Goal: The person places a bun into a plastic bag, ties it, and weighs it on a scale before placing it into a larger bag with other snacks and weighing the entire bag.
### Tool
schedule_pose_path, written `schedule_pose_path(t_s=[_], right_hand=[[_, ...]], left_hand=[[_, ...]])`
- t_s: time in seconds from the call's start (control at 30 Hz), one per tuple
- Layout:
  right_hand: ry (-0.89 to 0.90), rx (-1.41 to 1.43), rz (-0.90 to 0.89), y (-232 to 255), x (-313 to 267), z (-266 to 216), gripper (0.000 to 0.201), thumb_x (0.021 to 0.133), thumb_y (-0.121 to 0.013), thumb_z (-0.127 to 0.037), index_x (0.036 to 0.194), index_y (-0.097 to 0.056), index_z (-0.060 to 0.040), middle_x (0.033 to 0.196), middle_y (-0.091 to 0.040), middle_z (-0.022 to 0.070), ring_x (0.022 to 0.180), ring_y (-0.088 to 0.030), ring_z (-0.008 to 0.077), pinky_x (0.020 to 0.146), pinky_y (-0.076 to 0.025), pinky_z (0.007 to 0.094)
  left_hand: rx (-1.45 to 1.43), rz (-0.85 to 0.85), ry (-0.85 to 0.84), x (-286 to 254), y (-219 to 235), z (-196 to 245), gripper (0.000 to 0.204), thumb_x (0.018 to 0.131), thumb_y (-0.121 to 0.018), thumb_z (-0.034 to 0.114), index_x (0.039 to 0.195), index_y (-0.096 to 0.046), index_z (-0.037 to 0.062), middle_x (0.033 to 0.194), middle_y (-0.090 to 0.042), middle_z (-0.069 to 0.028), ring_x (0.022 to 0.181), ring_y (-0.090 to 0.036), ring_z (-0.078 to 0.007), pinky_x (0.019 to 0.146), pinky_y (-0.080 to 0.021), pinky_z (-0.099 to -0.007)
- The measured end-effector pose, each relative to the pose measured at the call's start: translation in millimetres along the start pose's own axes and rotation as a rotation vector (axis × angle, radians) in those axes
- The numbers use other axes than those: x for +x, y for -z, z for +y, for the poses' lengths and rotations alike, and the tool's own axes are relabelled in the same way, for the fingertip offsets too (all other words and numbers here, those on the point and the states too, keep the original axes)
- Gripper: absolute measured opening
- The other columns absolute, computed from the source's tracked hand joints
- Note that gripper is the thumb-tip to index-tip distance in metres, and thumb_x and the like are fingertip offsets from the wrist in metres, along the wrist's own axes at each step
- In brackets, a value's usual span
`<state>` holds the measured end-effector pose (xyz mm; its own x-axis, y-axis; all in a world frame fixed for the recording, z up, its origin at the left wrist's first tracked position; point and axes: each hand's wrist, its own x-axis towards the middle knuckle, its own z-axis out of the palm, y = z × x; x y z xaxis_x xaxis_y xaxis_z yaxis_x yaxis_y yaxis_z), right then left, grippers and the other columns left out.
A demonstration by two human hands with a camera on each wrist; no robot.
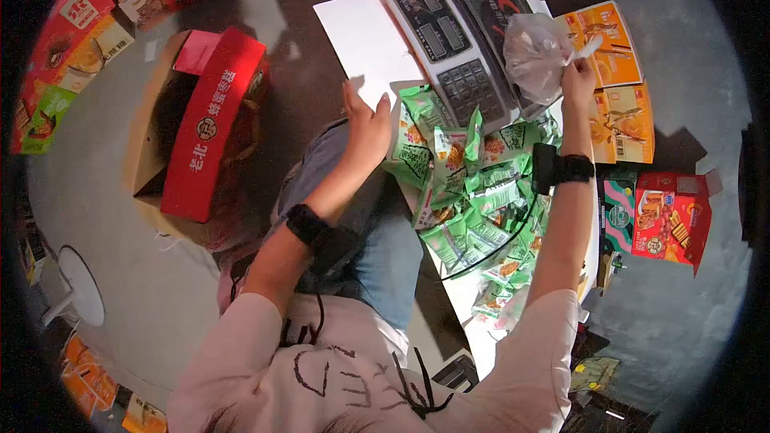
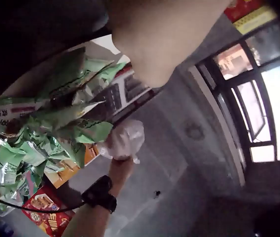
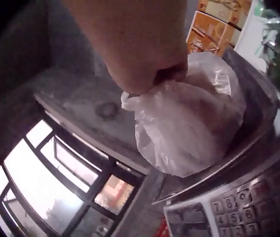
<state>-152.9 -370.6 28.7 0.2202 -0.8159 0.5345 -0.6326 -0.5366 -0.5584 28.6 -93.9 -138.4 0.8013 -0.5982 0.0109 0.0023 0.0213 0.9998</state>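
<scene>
My right hand (image 1: 577, 84) grips the gathered neck of a translucent plastic bag (image 1: 536, 56). The bag looks rounded and full, and in the right wrist view the bag (image 3: 189, 118) overlaps the black pan of the digital scale (image 1: 453, 48). Its contents do not show clearly through the plastic. My left hand (image 1: 369, 127) holds nothing; its fingers are spread near the scale's keypad side, beside a heap of green snack packets (image 1: 473, 184). In the left wrist view the left hand (image 2: 150, 54) fills the top, with the packets (image 2: 46, 133) below it.
A red-flapped cardboard box (image 1: 212, 128) stands open at the left. Orange boxes (image 1: 613, 48) and a red box (image 1: 672, 220) lie beyond the right forearm. White board (image 1: 361, 36) sits under the scale. A cable (image 1: 505, 244) runs from the right wrist across the packets.
</scene>
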Motion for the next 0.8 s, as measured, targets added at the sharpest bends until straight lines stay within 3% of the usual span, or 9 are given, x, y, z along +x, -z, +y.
schedule_pose_path(t_s=[0.07,0.13,0.17,0.3,0.4,0.47,0.57,0.67,0.8], right_hand=[[-0.058,0.035,0.048,-3,-5,1,0.016,0.078,-0.052,-0.015,0.07,-0.05,-0.0017,0.06,-0.05,0.0021,0.055,-0.045,0.0088,0.051,-0.037,0.0251],[-0.319,0.558,0.091,4,-15,-17,0.016,0.08,-0.05,-0.014,0.071,-0.049,-0.0013,0.06,-0.05,0.0021,0.056,-0.044,0.0092,0.053,-0.037,0.024],[-0.32,0.557,0.091,8,-23,-25,0.016,0.08,-0.05,-0.014,0.071,-0.049,-0.0013,0.06,-0.05,0.0021,0.056,-0.044,0.0092,0.053,-0.037,0.024],[0.033,0.226,-0.023,25,-77,-49,0.013,0.082,-0.048,-0.012,0.076,-0.051,-0.0004,0.067,-0.05,0.0033,0.061,-0.044,0.0102,0.059,-0.037,0.0233],[0.31,-0.033,-0.216,15,-118,-57,0.011,0.082,-0.052,-0.008,0.089,-0.054,0.0001,0.076,-0.053,0.0108,0.069,-0.051,0.0188,0.065,-0.041,0.028],[0.264,-0.164,-0.465,5,-135,-73,0.025,0.081,-0.054,-0.015,0.105,-0.056,-0.0059,0.085,-0.054,0.0135,0.07,-0.055,0.0261,0.062,-0.045,0.0324],[0.369,-0.606,-0.446,-22,-151,-62,0.038,0.082,-0.052,-0.027,0.117,-0.051,-0.012,0.089,-0.052,0.0149,0.07,-0.058,0.0289,0.058,-0.047,0.0356],[0.272,-0.915,-0.546,-35,-152,-72,0.047,0.086,-0.043,-0.04,0.128,-0.041,-0.0186,0.088,-0.046,0.0157,0.074,-0.058,0.0329,0.058,-0.048,0.0402],[0.248,-0.98,-0.603,-35,-149,-74,0.05,0.087,-0.037,-0.047,0.13,-0.038,-0.0211,0.086,-0.049,0.018,0.07,-0.058,0.0339,0.058,-0.048,0.0415]], left_hand=[[0.207,0.019,-0.015,1,-6,-16,0.063,0.086,-0.046,0.021,0.126,-0.015,-0.0171,0.13,-0.023,-0.0343,0.124,-0.023,-0.0413,0.106,-0.012,-0.0438],[0.344,-0.023,-0.081,-4,1,-14,0.062,0.087,-0.044,0.022,0.126,-0.015,-0.0178,0.13,-0.022,-0.0352,0.124,-0.024,-0.0417,0.106,-0.011,-0.0449],[0.483,-0.063,-0.149,-5,4,-12,0.062,0.088,-0.041,0.022,0.126,-0.015,-0.0186,0.13,-0.022,-0.0362,0.123,-0.026,-0.042,0.106,-0.01,-0.046],[0.3,-0.04,-0.072,-2,11,-2,0.055,0.089,-0.038,0.022,0.124,-0.023,-0.0172,0.127,-0.026,-0.0378,0.117,-0.034,-0.0439,0.103,-0.015,-0.05],[0.329,-0.041,-0.066,-3,8,-9,0.047,0.089,-0.038,0.023,0.121,-0.033,-0.0122,0.127,-0.026,-0.0372,0.117,-0.033,-0.0448,0.101,-0.019,-0.0506],[0.288,-0.047,-0.039,-2,7,-11,0.046,0.089,-0.039,0.023,0.12,-0.036,-0.0107,0.127,-0.027,-0.0367,0.118,-0.032,-0.045,0.101,-0.019,-0.0505],[0.215,-0.001,-0.083,-3,5,-16,0.043,0.089,-0.039,0.021,0.12,-0.037,-0.0097,0.127,-0.027,-0.0359,0.117,-0.033,-0.0448,0.1,-0.022,-0.0472],[0.199,-0.028,-0.075,-4,5,-12,0.047,0.088,-0.04,0.018,0.123,-0.031,-0.0114,0.126,-0.03,-0.0354,0.115,-0.036,-0.0435,0.099,-0.027,-0.0423],[0.186,0.001,-0.06,-2,3,-18,0.056,0.087,-0.042,0.016,0.127,-0.019,-0.0143,0.124,-0.033,-0.0343,0.113,-0.039,-0.0418,0.095,-0.031,-0.0393]])
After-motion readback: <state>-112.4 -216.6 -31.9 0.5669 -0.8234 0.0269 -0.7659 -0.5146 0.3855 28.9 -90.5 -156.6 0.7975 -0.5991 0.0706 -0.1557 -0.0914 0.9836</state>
